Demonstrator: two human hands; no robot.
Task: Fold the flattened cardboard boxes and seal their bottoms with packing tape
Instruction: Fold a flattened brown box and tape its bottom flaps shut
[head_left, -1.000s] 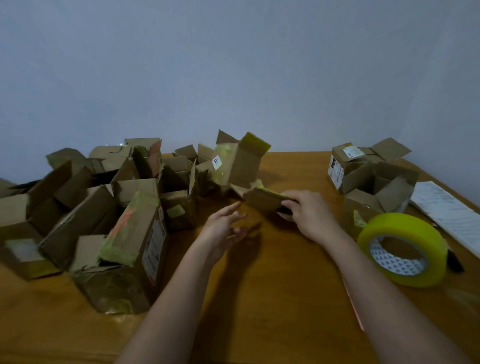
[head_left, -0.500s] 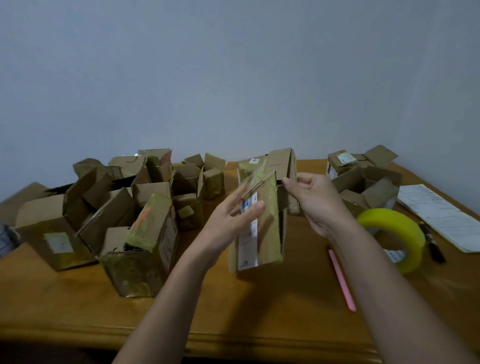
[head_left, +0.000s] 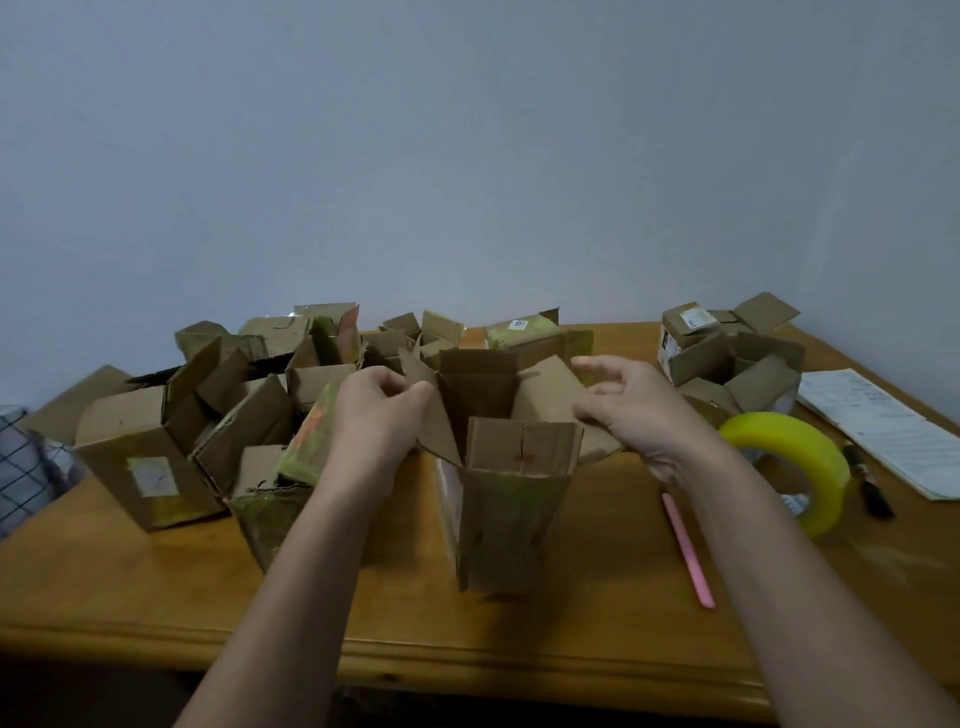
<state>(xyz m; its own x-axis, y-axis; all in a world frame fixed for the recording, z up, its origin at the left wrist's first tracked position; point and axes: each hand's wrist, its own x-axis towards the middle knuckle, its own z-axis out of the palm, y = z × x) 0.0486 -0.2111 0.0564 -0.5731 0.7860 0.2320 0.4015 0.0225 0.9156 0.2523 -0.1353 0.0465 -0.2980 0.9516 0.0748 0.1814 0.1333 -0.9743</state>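
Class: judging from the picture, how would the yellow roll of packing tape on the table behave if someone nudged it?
The tape roll stands on its edge, so a nudge would probably make it roll or topple flat. Its thick wound ring looks stiff and fairly heavy for its size, unlikely to deform. The wooden table looks smooth, offering little resistance.

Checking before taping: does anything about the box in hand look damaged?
Yes: the box is reused, with old greenish tape on its wall and a split down the near flap. Both hands hold its side flaps.
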